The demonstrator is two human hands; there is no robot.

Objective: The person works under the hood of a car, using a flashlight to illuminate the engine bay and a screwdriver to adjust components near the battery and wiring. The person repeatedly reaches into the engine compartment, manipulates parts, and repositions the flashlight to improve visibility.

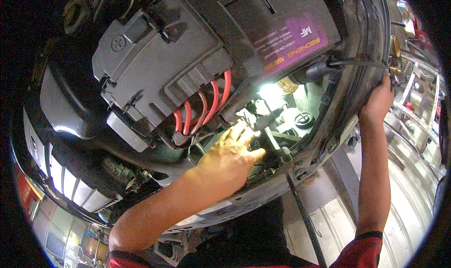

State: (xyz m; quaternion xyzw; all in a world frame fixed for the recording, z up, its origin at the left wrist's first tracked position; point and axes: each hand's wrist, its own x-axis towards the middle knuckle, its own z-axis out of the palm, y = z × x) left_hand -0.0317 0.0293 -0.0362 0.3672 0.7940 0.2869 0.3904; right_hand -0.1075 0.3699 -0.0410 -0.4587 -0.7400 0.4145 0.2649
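My left hand (230, 157) reaches into the front corner of a car's engine bay. Its fingers are stretched forward and its thumb stands apart; the fingertips are by pale plastic parts in a brightly lit gap, and I see nothing held. Close to them lies a round dark cap (303, 119) on the pale housing behind the headlight. At the right, my right hand (378, 100) lies on the car's fender edge (350, 120), a finger stretched along it and the others mostly hidden. Red cables (215, 99) run down from a black fuse box (159, 61) beyond the left hand.
Behind the gap sits a battery (300, 42) with a purple label. A bright lamp (271, 90) shines beside it. The grille (66, 171) is at the left. A dark rod (305, 216) slants below the bumper, and a metal rack (416, 89) stands on the right.
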